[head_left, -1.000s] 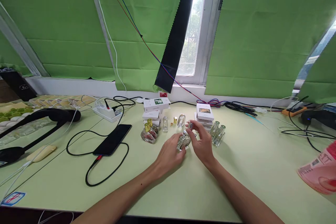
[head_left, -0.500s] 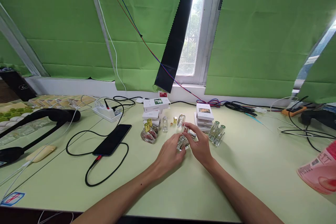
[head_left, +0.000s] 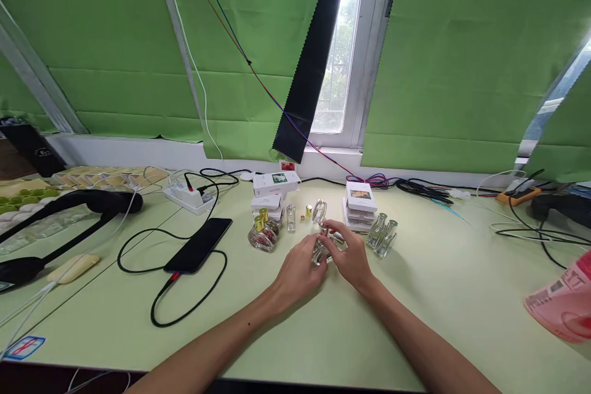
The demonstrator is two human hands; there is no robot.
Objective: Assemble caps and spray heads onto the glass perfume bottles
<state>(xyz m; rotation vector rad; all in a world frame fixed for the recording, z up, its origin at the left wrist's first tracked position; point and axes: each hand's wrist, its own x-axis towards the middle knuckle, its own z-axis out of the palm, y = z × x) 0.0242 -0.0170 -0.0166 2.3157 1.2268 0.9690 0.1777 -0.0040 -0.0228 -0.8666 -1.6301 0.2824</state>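
My left hand (head_left: 299, 266) is closed around a small clear glass perfume bottle (head_left: 320, 253) on the table. The fingers of my right hand (head_left: 353, 257) pinch the silver-coloured top of that bottle; the fingers partly hide it. Just beyond my hands stands an uncapped round glass bottle (head_left: 319, 212). Left of it are a gold cap (head_left: 308, 210), a tiny gold-coloured piece (head_left: 302, 218) and a slim clear bottle (head_left: 290, 219). Round bottles with gold caps (head_left: 262, 239) sit to the left, and slim bottles with greenish silver caps (head_left: 383, 239) to the right.
White boxes are stacked at the back left (head_left: 276, 183) and back right (head_left: 360, 198). A black phone (head_left: 198, 246) with a cable lies on the left, near a white power strip (head_left: 188, 198). A pink package (head_left: 563, 301) stands at the right edge.
My right fingers have shifted slightly at the bottle's top and sit a little lower. My left hand keeps its hold, and the surrounding things stay in place.
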